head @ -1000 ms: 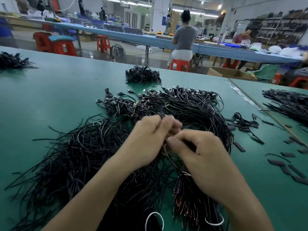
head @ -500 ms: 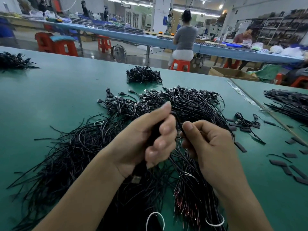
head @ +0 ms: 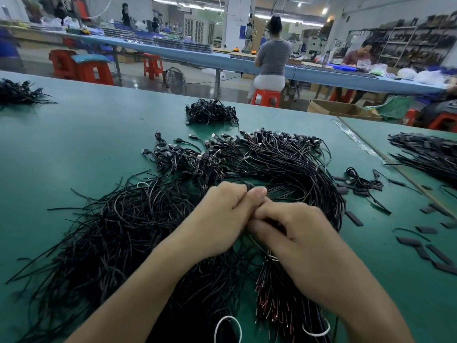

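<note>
Bare forearms (head: 138,280), bare left grip (head: 222,219), bare right grip (head: 299,233), thumbnail (head: 259,192) seemingly short

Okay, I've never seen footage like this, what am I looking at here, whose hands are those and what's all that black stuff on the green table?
There is no machine here. A person wears a camera on the head, so the single view looks forward and down at that person's own two hands. The left hand and right hand meet in the middle, fingers curled, pinching a thin black cable between them; the fingers hide most of it. Under them, on the green table, lies a big heap of black cables, many with plugs at their far ends. A smaller bundle sits farther back, and flat black strips are scattered to the right. Behind, a person in a grey top sits facing away.
</note>
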Demonstrator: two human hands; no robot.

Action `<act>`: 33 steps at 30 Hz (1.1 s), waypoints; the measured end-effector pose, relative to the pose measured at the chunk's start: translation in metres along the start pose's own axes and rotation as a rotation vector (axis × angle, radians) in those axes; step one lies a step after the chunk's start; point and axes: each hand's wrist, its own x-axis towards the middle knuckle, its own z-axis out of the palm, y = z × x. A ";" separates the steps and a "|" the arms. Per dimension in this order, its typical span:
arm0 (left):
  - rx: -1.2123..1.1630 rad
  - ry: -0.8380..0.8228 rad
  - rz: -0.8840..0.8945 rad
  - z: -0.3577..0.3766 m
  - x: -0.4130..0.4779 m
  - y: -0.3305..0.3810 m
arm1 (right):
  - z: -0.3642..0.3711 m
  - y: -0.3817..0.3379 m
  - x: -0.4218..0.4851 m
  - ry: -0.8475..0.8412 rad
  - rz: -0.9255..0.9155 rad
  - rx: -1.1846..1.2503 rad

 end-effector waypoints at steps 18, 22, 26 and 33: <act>-0.666 -0.461 -0.162 -0.016 -0.007 0.007 | -0.005 0.010 0.006 0.180 -0.102 0.546; -0.493 -0.273 -0.100 -0.011 -0.005 0.008 | -0.002 0.008 0.007 0.247 -0.145 0.507; -0.435 -0.182 -0.096 -0.007 -0.002 0.009 | 0.003 0.006 0.009 0.332 -0.179 0.413; -0.745 -0.455 -0.294 -0.011 -0.006 0.009 | 0.014 -0.002 0.009 0.383 -0.160 0.404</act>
